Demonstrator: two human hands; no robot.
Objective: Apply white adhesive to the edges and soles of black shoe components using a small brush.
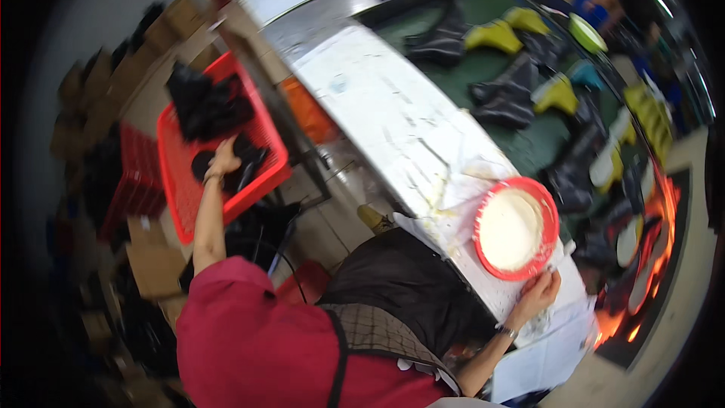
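Observation:
My left arm stretches out to a red plastic basket (266, 130). There my left hand (224, 160) is closed on a black boot (251, 169), its fingertips partly hidden and blurred. More black boots (208, 106) lie heaped in the basket's far end. On the white work board (393, 121), a red bowl (553, 221) holds a thick cream-coloured paste (511, 230). My right hand (538, 298) rests beside the bowl's near rim with curled fingers. What those fingers hold, if anything, is too small to make out.
Black boots (507, 94) and yellow-green boot pieces (495, 36) lie on a green surface (464, 79) beyond the board. An orange-glowing heater (653, 257) sits at the right. Cardboard boxes (155, 257) and stacked red crates (136, 181) stand at the left. A person (600, 4) is at the far right.

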